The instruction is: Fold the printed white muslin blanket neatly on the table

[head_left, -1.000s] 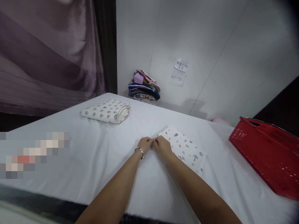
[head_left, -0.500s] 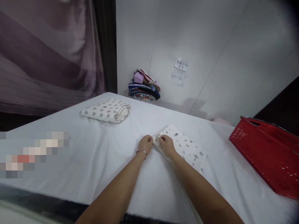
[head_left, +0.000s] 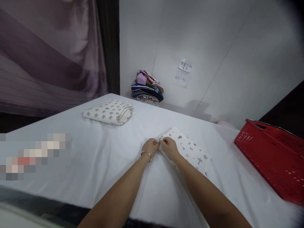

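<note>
A folded white cloth with small grey prints lies on the white-covered table, right of centre. My left hand, with a bracelet on the wrist, pinches the cloth's near left corner. My right hand rests on the same corner, fingers curled over the folded edge. The two hands almost touch.
A second folded printed cloth lies at the far left of the table. A stack of colourful folded fabrics sits against the white wall, under two paper notes. A red plastic basket stands at the right edge.
My right hand slid a little up onto the cloth's corner, and my left hand closed in on the same corner. The cloth itself has barely shifted.
</note>
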The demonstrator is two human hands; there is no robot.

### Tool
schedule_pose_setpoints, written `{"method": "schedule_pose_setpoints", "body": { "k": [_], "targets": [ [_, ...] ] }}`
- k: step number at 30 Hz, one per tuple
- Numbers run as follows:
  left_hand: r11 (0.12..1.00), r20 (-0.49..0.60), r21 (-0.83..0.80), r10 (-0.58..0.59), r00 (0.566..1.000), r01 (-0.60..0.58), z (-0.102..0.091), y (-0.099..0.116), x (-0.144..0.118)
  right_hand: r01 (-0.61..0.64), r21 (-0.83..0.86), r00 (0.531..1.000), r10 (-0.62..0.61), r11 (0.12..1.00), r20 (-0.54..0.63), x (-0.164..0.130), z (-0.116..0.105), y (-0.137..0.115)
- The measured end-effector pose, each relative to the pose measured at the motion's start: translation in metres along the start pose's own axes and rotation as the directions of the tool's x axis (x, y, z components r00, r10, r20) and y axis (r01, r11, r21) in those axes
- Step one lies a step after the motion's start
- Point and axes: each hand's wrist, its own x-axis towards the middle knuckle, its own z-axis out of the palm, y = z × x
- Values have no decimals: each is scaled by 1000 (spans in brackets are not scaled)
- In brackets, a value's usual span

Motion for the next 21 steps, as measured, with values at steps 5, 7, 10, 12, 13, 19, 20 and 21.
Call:
{"method": "schedule_pose_setpoints", "body": {
  "k": [5,7,10,12,13,19,20,21],
  "targets": [
    [945,7,-292,-156,988,151,-3,-2,6,25,-16,998,-26,1000,-49,1,-3,0],
    [929,20,-325,-180,984,176,-6,-2,8,29,-50,998,-32,998,-51,1,-4,-1],
    [909,56,-361,-203,978,210,-9,-1,8,52,-159,999,-53,986,4,-1,-3,-6],
    [898,76,-377,-214,974,227,-10,0,7,72,-231,997,-66,970,37,-2,-2,-10],
    [894,84,-383,-217,973,232,-10,0,7,85,-259,996,-76,962,45,-3,-1,-12],
    [882,97,-404,-220,971,241,-11,0,7,106,-350,994,-101,931,32,-5,-1,-18],
    [883,98,-404,-218,971,239,-11,0,7,110,-366,994,-100,924,45,-5,-1,-19],
    [884,99,-404,-214,972,236,-10,0,7,119,-381,993,-102,917,66,-6,0,-19]
  ]
}}
